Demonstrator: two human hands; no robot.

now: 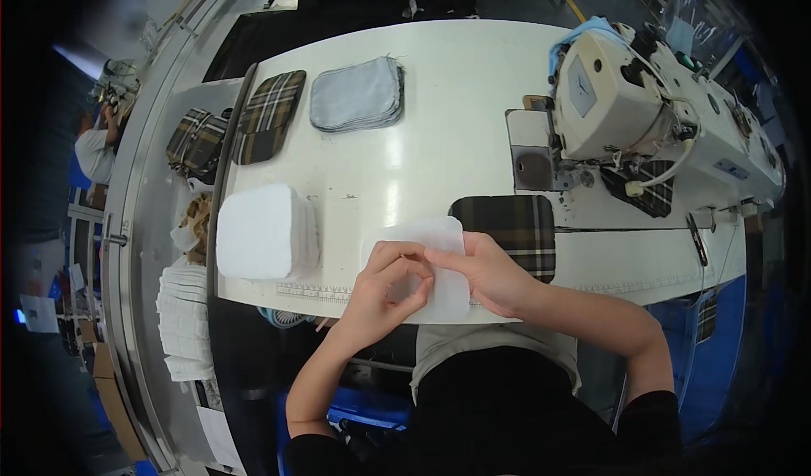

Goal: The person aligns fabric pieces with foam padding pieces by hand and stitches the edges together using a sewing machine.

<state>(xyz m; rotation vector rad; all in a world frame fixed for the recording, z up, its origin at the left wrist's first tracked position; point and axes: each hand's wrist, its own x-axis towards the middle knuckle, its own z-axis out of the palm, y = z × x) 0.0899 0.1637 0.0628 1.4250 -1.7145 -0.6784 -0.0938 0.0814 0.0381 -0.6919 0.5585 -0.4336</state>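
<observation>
My left hand (389, 290) is curled, fingertips pinched over the face of a thin white rounded piece (448, 294) near the table's front edge. My right hand (490, 273) grips the same piece by its right side, thumb lying across it beside my left fingers. Just behind, a dark plaid square (503, 214) lies on the table. To the left sits a thick stack of white rounded squares (253, 231). Farther back are a pale grey-blue stack (353, 92) and a plaid stack (266, 117).
A white sewing machine (608, 96) occupies the table's (422, 163) right, with plaid fabric (655, 197) under it and small scissors (697, 239) nearby. A side tray at left holds plaid fabric (194, 142) and white bundles (182, 315). A person (93, 155) works beyond a metal rail at far left.
</observation>
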